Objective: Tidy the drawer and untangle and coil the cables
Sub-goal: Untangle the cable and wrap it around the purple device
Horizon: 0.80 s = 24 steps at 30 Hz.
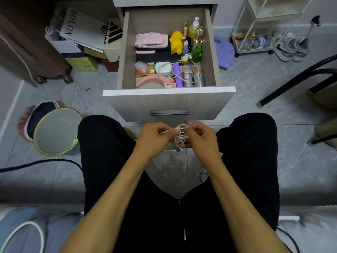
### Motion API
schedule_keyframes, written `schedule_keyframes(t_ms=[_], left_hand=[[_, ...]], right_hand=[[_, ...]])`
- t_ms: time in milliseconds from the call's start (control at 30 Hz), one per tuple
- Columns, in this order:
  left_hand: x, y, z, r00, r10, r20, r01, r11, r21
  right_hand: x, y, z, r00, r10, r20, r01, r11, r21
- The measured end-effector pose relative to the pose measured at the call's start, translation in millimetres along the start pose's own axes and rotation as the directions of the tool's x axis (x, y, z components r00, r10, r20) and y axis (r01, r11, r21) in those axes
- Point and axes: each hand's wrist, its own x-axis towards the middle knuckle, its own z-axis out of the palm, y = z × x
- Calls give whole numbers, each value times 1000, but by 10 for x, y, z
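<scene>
Below the open pale-wood drawer (168, 99), my left hand (155, 138) and right hand (201, 138) both pinch a tangled white charging cable (179, 138) held between my knees.

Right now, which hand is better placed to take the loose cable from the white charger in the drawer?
Probably right: the charger cable lies right of the drawer's middle. Both hands, left too, grip the white cable, so one must release first.
</scene>
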Motion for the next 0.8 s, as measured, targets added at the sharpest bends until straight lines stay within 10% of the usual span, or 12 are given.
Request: schedule_keyframes(t_ms=[133,300,800], left_hand=[[-67,14,33,990,106,-95,-111,993,-50],[-15,-18,-32,988,-139,-71,104,925,-365],[148,-200,-109,979,-102,-177,72,983,-171]], right_hand=[[19,-59,-31,978,211,-1,-209,969,134],[40,-54,-131,983,170,64,-180,960,216],[19,-134,-108,985,118,129,-172,781,600]])
